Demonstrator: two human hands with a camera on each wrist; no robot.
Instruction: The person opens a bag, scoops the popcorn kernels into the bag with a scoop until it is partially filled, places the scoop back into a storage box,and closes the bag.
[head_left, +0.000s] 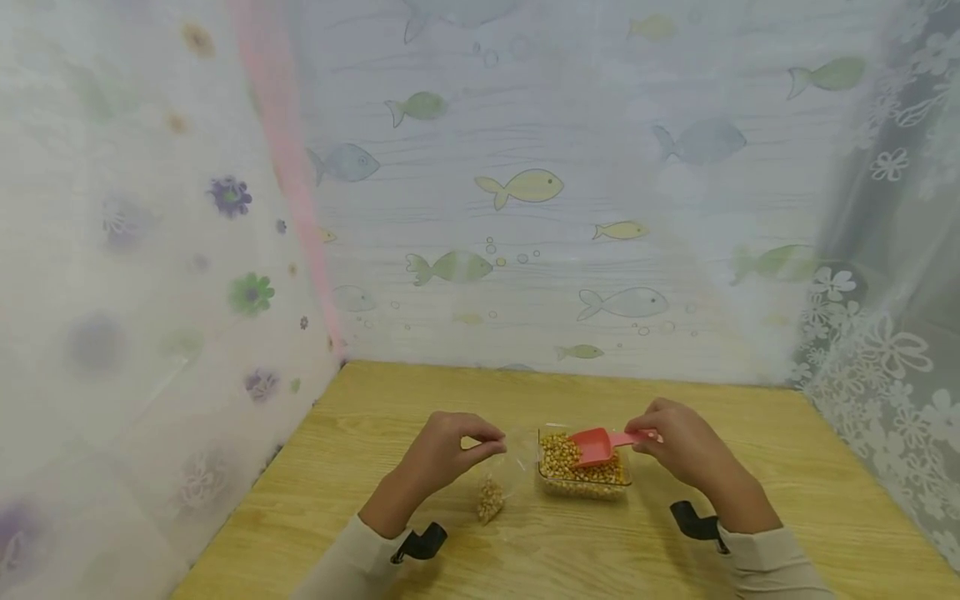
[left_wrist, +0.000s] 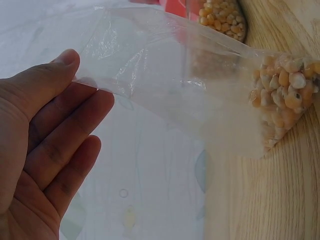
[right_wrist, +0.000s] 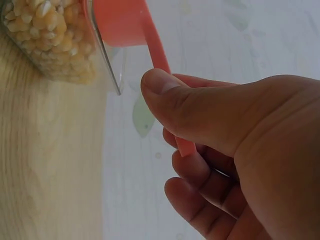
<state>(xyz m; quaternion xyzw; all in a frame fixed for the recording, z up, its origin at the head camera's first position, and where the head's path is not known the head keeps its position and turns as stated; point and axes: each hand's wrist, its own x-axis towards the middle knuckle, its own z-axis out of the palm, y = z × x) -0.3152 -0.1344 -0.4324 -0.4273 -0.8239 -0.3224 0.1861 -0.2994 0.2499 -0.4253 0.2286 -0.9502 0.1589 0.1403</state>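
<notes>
Pinching bag with left hand; gripping scoop with right hand, over corn in tub, right of bag. Seeing dark specks on bagged corn in left wrist view, not head view. Working on table, bounded behind by fish sheet, with room between hands and side sheets

Red scoop in right hand, at rim of clear container of kernels.
</notes>
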